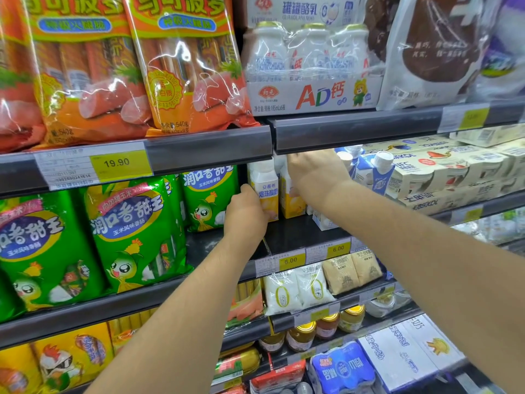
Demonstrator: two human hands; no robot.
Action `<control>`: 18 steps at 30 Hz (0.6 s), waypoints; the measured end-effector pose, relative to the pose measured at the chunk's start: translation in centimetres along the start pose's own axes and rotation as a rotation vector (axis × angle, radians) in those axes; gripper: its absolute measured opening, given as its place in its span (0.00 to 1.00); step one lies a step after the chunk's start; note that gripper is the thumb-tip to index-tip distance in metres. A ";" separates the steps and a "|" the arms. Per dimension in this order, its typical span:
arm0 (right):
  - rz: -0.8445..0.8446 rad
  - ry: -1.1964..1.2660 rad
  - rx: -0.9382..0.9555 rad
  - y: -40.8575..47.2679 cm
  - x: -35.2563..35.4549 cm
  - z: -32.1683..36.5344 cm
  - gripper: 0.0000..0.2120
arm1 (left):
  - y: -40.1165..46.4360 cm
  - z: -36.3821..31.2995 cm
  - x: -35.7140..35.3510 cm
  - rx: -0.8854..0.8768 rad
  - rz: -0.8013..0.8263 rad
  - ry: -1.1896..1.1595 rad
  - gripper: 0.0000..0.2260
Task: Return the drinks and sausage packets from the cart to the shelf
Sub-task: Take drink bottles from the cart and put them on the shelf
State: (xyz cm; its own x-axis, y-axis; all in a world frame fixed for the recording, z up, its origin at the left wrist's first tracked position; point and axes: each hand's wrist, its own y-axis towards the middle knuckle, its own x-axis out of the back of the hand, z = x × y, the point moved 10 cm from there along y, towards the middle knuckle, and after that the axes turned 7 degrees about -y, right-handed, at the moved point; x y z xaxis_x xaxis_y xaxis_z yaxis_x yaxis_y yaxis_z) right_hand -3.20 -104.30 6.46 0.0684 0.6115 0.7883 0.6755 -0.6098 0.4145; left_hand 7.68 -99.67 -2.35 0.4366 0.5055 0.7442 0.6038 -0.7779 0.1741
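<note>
On the middle shelf's dark deck, under the black price rail, two white-and-yellow yoghurt drink cartons side by side, both upright, labels facing out. Left hand wrapped round the lower left edge of the nearer white-and-yellow carton, thumb up along its side, apparently steadying it and squaring it to the row. Right hand reaching over the top of the second yellow carton, fingers hidden behind the rail and the hand's own back, so grip or mere touch cannot be told. Hands apart, one per carton. Likely placed here because the yellow 6.00 price tags sit just below this gap. Blue-and-white capped drink bottles just to the right, green corn-sausage packets to the left, orange sausage packets above. No cart in view; remaining items cannot be judged.
</note>
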 end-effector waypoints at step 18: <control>0.314 0.746 -0.172 -8.0 -7.5 3.8 0.16 | 0.0 -0.4 0.2 -0.001 0.023 0.034 0.25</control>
State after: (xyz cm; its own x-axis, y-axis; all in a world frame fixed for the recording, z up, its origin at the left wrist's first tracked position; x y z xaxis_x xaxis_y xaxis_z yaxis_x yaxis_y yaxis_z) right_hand -6.38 -102.12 -4.53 -0.3106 -0.0583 0.9488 0.5805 -0.8020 0.1407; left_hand 7.49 -99.73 -1.89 0.4275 0.4748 0.7692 0.5930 -0.7896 0.1578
